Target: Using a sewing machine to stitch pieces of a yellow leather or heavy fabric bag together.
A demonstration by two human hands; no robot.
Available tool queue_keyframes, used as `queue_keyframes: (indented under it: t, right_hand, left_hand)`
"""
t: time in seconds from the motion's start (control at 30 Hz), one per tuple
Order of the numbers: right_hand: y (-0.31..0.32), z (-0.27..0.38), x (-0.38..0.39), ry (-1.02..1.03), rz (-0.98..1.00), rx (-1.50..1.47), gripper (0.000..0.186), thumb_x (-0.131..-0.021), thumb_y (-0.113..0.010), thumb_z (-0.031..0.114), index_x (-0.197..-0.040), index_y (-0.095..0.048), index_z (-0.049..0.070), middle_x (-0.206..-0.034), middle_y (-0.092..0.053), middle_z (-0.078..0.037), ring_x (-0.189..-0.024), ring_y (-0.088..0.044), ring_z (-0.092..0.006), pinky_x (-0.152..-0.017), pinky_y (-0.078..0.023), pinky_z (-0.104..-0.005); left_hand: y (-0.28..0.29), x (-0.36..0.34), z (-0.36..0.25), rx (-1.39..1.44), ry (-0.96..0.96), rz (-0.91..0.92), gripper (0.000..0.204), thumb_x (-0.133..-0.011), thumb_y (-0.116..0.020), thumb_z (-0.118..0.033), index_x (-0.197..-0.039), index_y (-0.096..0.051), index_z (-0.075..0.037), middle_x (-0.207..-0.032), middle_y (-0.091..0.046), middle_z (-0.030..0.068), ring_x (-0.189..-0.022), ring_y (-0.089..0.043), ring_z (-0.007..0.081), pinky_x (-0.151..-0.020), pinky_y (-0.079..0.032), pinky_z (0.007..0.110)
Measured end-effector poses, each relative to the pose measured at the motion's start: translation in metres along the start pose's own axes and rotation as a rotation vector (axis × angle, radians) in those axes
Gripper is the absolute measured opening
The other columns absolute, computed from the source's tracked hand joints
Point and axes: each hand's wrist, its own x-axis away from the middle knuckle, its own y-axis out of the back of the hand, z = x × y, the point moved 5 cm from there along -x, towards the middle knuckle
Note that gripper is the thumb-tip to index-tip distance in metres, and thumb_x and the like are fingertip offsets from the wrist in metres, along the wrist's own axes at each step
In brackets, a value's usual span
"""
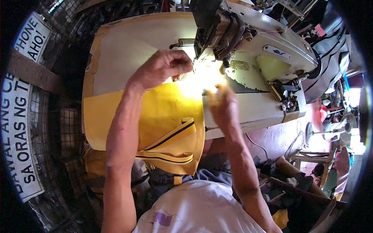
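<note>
A sewing machine point(272, 33) stands over the work table, its lamp glaring white around the needle. Yellow fabric point(171, 106) lies under that light and hangs over the table's near edge toward my lap. On it are yellow straps point(169, 136) with a dark stripe along them. My left hand point(165, 68) is at the fabric's far edge, left of the needle, its fingers curled in; glare and the fingers hide what they hold. Just right of the fabric and below the needle is my right hand point(224, 101), smeared by motion, so its grip does not show.
The pale table top point(143, 54) has brown tape along its edge. Tweezers point(268, 83) and small metal parts point(289, 99) lie on the machine's right side. A wire grille and a lettered sign point(23, 132) stand at left. A fan point(342, 130) and clutter are at right.
</note>
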Motion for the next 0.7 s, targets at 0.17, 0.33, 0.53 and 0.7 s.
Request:
queue_keyframes:
  t: [0.17, 0.33, 0.53, 0.7]
  right_hand:
    - [0.091, -0.067, -0.011, 0.033, -0.299, 0.754, 0.027, -0.095, -0.064, 0.022, -0.114, -0.059, 0.004, -0.118, -0.057, -0.018, -0.103, -0.059, -0.0392, -0.082, -0.051, -0.0515]
    - [0.062, -0.029, 0.014, 0.457, -0.065, 0.407, 0.041, -0.087, -0.070, 0.012, -0.126, -0.062, 0.008, -0.144, -0.045, -0.023, -0.128, -0.047, -0.0445, -0.103, -0.043, -0.0568]
    - [0.002, 0.031, 0.032, 0.630, 0.380, 0.166, 0.047, -0.096, -0.057, 0.024, -0.134, -0.050, -0.003, -0.138, -0.052, -0.020, -0.128, -0.050, -0.0341, -0.112, -0.035, -0.0466]
    - [0.001, 0.032, 0.017, 0.593, 0.407, 0.115, 0.047, -0.094, -0.060, 0.025, -0.133, -0.052, -0.001, -0.139, -0.052, -0.017, -0.126, -0.051, -0.0339, -0.110, -0.037, -0.0461]
  left_hand:
    - [0.042, 0.002, 0.004, 0.569, -0.095, -0.093, 0.042, -0.100, -0.057, -0.041, -0.100, -0.067, 0.000, -0.081, -0.065, 0.0073, -0.066, -0.059, 0.0143, -0.062, -0.047, 0.029]
    - [0.072, -0.005, 0.020, -0.066, 0.092, -0.797, 0.037, -0.099, -0.055, -0.027, -0.124, -0.055, 0.000, -0.102, -0.064, 0.0139, -0.086, -0.060, 0.0181, -0.077, -0.049, 0.033]
    - [0.012, -0.037, 0.021, -0.056, 0.119, -0.373, 0.054, -0.095, -0.054, -0.015, -0.144, -0.039, 0.001, -0.123, -0.060, 0.0200, -0.108, -0.059, 0.0221, -0.094, -0.047, 0.036]
    - [-0.025, -0.015, 0.013, -0.285, 0.076, -0.070, 0.073, -0.092, -0.055, -0.007, -0.155, -0.018, -0.001, -0.136, -0.055, 0.0248, -0.118, -0.058, 0.0345, -0.103, -0.046, 0.038]
